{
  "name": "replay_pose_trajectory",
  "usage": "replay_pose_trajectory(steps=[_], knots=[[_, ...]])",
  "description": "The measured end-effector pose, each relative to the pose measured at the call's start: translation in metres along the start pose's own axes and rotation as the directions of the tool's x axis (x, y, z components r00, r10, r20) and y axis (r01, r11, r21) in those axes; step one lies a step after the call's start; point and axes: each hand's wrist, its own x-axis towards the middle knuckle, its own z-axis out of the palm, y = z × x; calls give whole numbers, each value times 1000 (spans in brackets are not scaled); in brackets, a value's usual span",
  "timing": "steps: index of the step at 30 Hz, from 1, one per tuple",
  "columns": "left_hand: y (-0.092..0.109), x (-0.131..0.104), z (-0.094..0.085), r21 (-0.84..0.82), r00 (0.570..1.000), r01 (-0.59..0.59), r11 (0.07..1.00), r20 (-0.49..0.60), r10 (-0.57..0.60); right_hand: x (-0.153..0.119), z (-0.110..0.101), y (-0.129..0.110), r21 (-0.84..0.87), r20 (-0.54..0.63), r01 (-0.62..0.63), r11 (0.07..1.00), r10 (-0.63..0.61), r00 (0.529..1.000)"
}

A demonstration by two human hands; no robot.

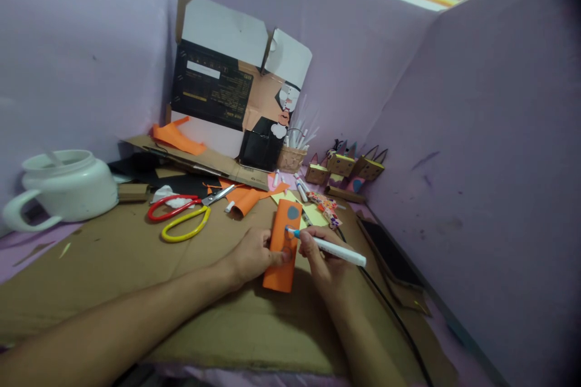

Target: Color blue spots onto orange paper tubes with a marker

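My left hand (254,254) grips an orange paper strip (279,275) by its left edge, with the thumb lying across its front. The strip looks folded or rolled and is tilted slightly. Near its top is a filled grey-blue circle (293,212); outlined circles lie below, partly hidden by the thumb. In my right hand (324,254) is a white marker (340,250) with a blue tip. That tip touches the strip at the middle circle. Just beyond the strip lie yellow paper (320,216) and an orange paper roll (245,202).
Scissors (186,227) with red and yellow handles lie to the left, near a white pot (70,184). Behind stand an unfolded box (218,84), a basket of markers (292,158) and small cardboard animal boxes (341,163). A black phone (391,252) and a cable (394,311) are at right.
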Motion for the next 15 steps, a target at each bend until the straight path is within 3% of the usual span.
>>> replay_pose_trajectory(steps=[15], knots=[[3, 0, 1, -38, 1000, 17, 999, -21, -18, -2, -1, 3, 25, 22, -40, 999, 40, 999]])
